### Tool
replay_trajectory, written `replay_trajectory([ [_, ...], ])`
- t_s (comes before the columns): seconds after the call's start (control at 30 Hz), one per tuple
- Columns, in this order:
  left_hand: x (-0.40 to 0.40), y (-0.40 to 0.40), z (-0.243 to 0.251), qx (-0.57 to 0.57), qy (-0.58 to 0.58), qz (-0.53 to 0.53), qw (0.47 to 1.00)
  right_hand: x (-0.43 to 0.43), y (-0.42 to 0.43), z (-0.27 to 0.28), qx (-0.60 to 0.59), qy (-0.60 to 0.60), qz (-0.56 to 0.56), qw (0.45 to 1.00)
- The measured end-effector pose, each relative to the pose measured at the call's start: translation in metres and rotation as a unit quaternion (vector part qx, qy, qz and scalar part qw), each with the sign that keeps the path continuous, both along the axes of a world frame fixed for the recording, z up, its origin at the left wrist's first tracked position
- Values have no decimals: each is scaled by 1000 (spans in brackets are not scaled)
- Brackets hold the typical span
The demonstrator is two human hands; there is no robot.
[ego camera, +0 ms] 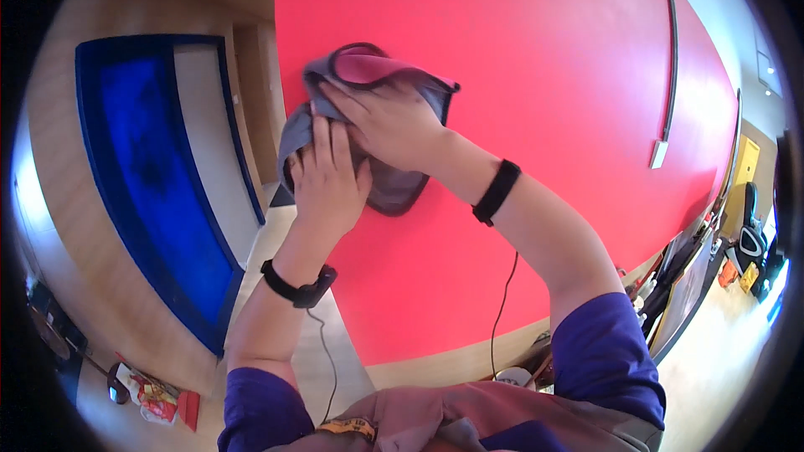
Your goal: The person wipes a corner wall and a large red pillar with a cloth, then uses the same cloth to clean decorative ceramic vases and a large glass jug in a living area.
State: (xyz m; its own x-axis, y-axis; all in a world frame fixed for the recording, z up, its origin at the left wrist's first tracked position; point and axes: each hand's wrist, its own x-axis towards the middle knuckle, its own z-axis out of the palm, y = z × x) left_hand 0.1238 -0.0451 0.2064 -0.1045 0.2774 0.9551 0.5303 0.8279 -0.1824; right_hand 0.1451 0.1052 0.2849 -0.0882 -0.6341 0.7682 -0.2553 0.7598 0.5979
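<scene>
A grey cloth (399, 191) with a dark bound edge and a pink reverse side lies against the red wall (534, 75). My right hand (392, 122) presses on its upper part, fingers stretched toward the upper left. Above that hand the cloth folds over and shows its pink face. My left hand (330, 176) is lower and to the left, holding the left part of the cloth with its fingertips up against it. The two hands nearly touch. Both wrists wear black bands, each with a thin cable hanging below.
At left stands a blue-framed door (141, 163) in a wood-toned wall. A dark cable conduit (672, 63) runs down the red wall to a white box (659, 154). Lower right, boards (684, 301) lean along the wall. A red dustpan (188, 410) and bags lie lower left.
</scene>
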Motion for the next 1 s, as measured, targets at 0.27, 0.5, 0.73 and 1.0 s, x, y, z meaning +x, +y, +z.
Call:
replay_trajectory([
  [0.27, 19, 12, 29, -46, -20, 46, 998, 6, 19, 42, 66, 16, 27, 997],
  [0.5, 38, 95, 55, -92, -29, -20, 995, 28, 120, 46, -99, 61, -96, 989],
  [0.73, 47, 200, 41, -152, 13, -103, 983, 65, 234, -2, -164, 52, -149, 974],
  [1.0, 59, 249, 30, -152, 5, -132, 980, 74, 278, -12, -214, 75, -222, 948],
])
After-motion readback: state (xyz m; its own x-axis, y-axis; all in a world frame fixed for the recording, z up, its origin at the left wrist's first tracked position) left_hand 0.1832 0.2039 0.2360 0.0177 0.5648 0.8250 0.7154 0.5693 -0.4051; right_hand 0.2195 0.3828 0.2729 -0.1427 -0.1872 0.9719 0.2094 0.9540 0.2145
